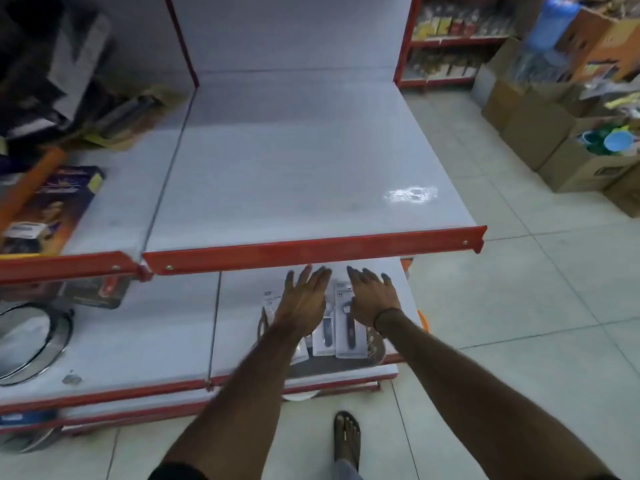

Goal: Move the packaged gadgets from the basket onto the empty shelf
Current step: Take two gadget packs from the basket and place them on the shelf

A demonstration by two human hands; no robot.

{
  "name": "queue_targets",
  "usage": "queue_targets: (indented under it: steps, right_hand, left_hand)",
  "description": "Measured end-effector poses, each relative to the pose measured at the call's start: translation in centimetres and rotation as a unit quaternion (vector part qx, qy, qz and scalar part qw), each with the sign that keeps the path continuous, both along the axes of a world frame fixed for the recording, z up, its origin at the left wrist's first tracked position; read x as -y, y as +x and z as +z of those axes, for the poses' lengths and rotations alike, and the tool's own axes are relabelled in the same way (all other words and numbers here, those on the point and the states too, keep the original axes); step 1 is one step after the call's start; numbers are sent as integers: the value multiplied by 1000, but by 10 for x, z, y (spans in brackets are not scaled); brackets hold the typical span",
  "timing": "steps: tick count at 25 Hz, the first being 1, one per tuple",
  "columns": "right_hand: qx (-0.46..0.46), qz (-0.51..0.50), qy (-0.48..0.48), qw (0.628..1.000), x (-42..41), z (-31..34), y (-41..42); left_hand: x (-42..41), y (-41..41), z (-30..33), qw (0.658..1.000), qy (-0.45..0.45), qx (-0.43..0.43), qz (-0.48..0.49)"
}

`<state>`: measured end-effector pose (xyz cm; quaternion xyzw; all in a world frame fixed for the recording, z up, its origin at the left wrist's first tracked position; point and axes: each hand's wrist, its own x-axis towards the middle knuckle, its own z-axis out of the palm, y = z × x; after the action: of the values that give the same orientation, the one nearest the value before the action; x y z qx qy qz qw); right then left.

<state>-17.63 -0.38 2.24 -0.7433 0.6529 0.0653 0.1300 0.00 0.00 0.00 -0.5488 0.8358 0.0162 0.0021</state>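
Several packaged gadgets (348,327), dark tools on white cards, lie side by side on the lower white shelf (239,327) under the red lip of the upper shelf (311,249). My left hand (304,299) rests flat, fingers spread, over the left packages. My right hand (374,299) lies flat and spread over the right packages, a dark band on its wrist. Neither hand grips anything. An orange sliver (424,320) beyond the shelf's right end may be the basket; most of it is hidden.
The upper shelf top (294,161) is bare white. Boxed goods (52,209) and a metal ring (31,341) sit on the left bays. Cardboard boxes (554,133) stand on the tiled floor at right. My sandalled foot (346,438) is by the shelf base.
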Motion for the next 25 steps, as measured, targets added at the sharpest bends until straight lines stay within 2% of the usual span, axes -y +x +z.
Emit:
queue_targets:
  steps: [2,4,5,8,11,14,17,20,25]
  right_hand:
    - [-13,21,29,999,12,-6,0]
    - [-35,36,23,998,16,-8,-1]
    - [-40,41,8,998,18,-9,-2]
    - [-19,41,-17,999,15,1,-4]
    - [26,38,-42,998,5,20,0]
    - [97,2,-35,995,-17,42,6]
    - [117,0,-40,992,-55,69,13]
    - [136,37,-99,985,-84,107,24]
    - [272,74,-181,942,-92,206,52]
  left_hand:
    - [16,-8,-8,1000,-5,12,-18]
    - [21,-14,-7,999,29,20,-26]
    - [23,-15,-7,999,18,14,-33]
    - [26,-9,-4,996,-36,-53,-57]
    - [19,-2,16,992,0,-124,-26]
    - [-5,-2,51,969,87,-225,46]
    - [-45,13,83,961,113,-247,53]
    - [-77,33,120,965,93,-246,24]
    - [-89,81,231,946,-1,-325,5]
